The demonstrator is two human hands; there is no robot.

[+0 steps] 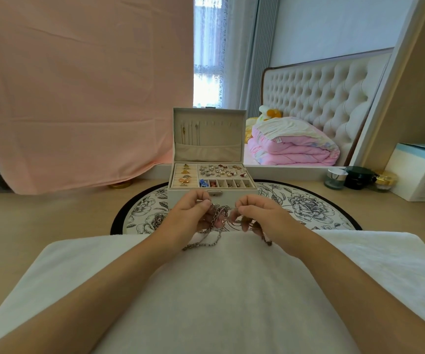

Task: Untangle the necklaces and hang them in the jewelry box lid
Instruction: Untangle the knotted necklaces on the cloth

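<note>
A tangle of silver and dark necklaces hangs between my two hands above a white towel. My left hand pinches the tangle from the left, and my right hand pinches it from the right. Loose chain ends trail onto the towel. Just beyond my hands stands the open cream jewelry box. Its upright lid has a row of hooks, with two or three thin necklaces hanging at the left.
The box sits on a round floral mat on a beige tabletop. Small jars and a white-blue carton stand at the right. A pink cloth hangs at the left, with a gold lid under its edge. Another chain lies on the mat, left of my hand.
</note>
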